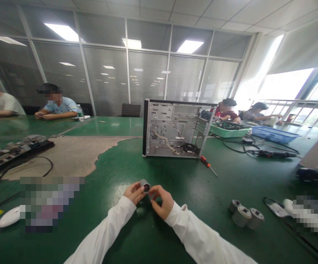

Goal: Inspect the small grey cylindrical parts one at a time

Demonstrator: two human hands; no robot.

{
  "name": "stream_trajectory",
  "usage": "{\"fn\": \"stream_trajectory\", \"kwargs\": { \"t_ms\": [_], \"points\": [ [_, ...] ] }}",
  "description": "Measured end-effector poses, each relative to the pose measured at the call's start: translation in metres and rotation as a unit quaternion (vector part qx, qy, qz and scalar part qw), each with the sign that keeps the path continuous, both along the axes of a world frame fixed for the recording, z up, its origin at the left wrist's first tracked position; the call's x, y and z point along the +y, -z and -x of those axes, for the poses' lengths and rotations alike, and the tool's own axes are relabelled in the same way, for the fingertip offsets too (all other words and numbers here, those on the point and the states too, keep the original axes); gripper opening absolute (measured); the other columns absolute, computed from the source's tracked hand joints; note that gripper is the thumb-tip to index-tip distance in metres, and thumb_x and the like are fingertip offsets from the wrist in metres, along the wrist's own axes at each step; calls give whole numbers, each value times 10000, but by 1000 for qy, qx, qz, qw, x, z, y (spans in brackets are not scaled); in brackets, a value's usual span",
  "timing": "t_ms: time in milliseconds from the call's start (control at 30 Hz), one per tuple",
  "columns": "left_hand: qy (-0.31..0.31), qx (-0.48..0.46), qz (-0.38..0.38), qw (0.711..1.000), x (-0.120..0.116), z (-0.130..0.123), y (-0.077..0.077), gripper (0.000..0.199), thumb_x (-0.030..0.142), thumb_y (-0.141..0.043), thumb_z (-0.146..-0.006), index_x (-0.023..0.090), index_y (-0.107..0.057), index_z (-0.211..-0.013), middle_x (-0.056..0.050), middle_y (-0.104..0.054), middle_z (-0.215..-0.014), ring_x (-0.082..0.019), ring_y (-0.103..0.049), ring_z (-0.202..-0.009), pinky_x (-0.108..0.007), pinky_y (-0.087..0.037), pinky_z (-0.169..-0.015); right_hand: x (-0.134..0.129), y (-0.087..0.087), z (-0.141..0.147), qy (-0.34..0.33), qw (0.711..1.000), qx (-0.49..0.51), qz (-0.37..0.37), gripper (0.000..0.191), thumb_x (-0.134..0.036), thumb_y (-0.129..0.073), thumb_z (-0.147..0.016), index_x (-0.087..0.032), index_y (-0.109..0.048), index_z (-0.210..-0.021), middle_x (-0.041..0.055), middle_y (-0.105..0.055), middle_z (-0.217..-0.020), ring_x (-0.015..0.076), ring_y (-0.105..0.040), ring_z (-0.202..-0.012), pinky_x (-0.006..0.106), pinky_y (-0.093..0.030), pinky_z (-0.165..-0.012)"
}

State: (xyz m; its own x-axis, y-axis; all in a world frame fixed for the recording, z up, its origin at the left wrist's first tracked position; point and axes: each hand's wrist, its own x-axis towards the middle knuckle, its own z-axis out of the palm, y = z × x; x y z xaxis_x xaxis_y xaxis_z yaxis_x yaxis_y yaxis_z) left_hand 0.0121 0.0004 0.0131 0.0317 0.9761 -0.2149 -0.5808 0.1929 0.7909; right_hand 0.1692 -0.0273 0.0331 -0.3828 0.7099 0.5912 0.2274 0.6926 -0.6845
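Observation:
My left hand [135,192] grips a short grey metal cylinder [144,184] between thumb and fingers, its hollow, dark end turned toward me and to the right. Close beside that end is my right hand [162,201], its fingers curled and thumb bent toward them. Whatever those fingertips pinch, if anything, is too small to make out. Both hands are just above the green table [126,234]. Several similar grey cylinders [242,216] stand together on the table to the right.
An opened computer case [172,128] stands upright ahead, with an orange-handled screwdriver [209,166] beside it. Green [230,131] and blue baskets [276,134] are at the right, near cables. Electronic parts [15,152] lie left. Several people sit around the table.

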Motion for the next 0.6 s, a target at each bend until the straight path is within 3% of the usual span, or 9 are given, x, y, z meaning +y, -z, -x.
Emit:
{"fn": "stream_trajectory", "kwargs": {
  "t_ms": [267, 400, 600],
  "points": [
    [13, -59, 40, 997, -2, -1, -8, 64, 91, -532, -711, 51, -522, -760, -103, -646, -652, -167, -628, -632, -216, -512, -595, 0, 3, 0, 5, 1000, 0, -12, 377, -26, -437, -587, -192, -460, -925, 19, -536, -808, 113, -508, -671, 247, -443, -621],
    [51, -103, 89, 989, -2, 1, -16, 262, 249, -412, -800, 16, -530, -785, -136, -639, -654, -160, -625, -633, -197, -506, -603, 1, 2, 0, -3, 1000, 16, -14, 404, -17, -428, -575, -191, -457, -939, 25, -532, -838, 115, -516, -701, 234, -444, -601],
    [85, -111, 125, 982, -6, 2, -28, 538, 470, -352, -770, -32, -543, -800, -173, -632, -671, -172, -619, -618, -223, -504, -622, 3, 5, 0, 3, 1000, 16, -3, 407, -17, -433, -567, -187, -462, -936, 28, -532, -847, 113, -513, -679, 235, -445, -590]
  ]
}}
